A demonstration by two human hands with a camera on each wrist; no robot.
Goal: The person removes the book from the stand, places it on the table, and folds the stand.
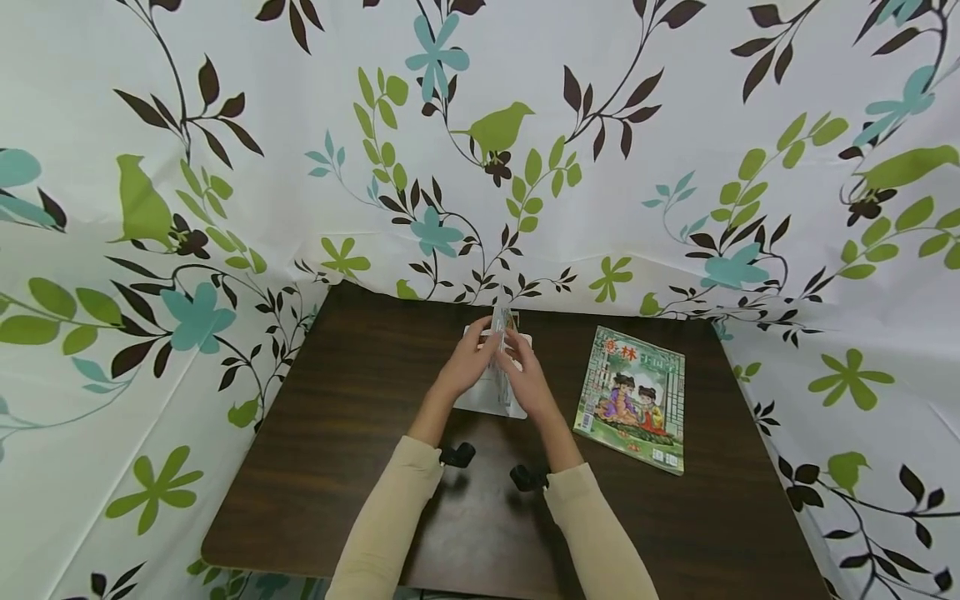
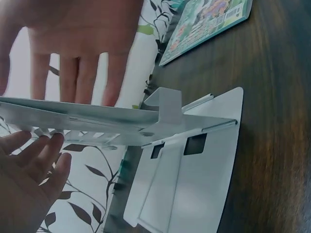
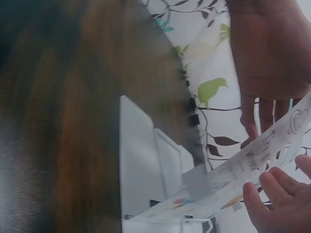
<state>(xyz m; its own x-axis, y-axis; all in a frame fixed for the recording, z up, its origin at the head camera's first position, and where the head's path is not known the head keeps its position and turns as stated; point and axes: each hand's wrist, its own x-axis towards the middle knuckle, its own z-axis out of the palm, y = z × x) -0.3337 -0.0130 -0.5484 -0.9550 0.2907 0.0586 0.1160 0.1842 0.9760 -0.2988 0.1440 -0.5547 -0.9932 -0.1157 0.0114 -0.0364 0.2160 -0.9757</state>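
A white book stand (image 1: 474, 398) with a flat base (image 2: 204, 194) stands on the table, its back plate (image 2: 87, 116) upright. My left hand (image 1: 467, 364) touches the plate's left side, fingers extended. From the right side, my right hand (image 1: 529, 382) rests its slightly bent fingers against the same plate. In the right wrist view, printed drawings and lettering cover one face of the plate (image 3: 252, 155). A small bent lip (image 2: 167, 107) sticks out near the bottom of the plate. The hands partly cover the plate in the head view.
An illustrated magazine (image 1: 634, 400) lies flat on the dark brown table (image 1: 337, 467), right of the book stand. Patterned cloth (image 1: 480, 192) hangs behind the table and at its sides. A black wrist mount (image 1: 529, 477) sits by the right cuff.
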